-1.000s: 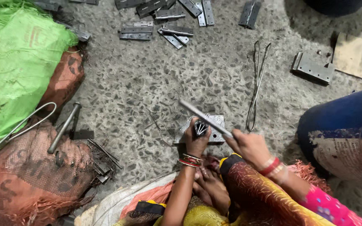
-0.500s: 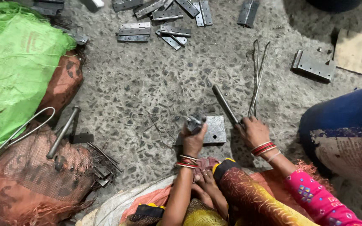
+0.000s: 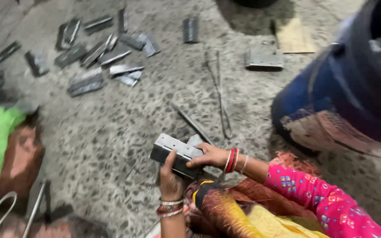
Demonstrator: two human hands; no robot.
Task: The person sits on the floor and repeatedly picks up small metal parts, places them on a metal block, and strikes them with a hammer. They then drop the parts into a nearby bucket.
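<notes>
Grey folded metal bracket (image 3: 175, 154), punched holes, held by both hands (image 3: 190, 165)

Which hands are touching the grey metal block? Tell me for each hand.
Touching, both. The head view shows the left hand gripping the grey metal block from below, thumb up its near side, and the right hand with fingers pressed on its right end.

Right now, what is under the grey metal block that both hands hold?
The metal block is lifted by the left hand and right hand. Below shows speckled floor; the block and hands hide the spot directly beneath.
</notes>
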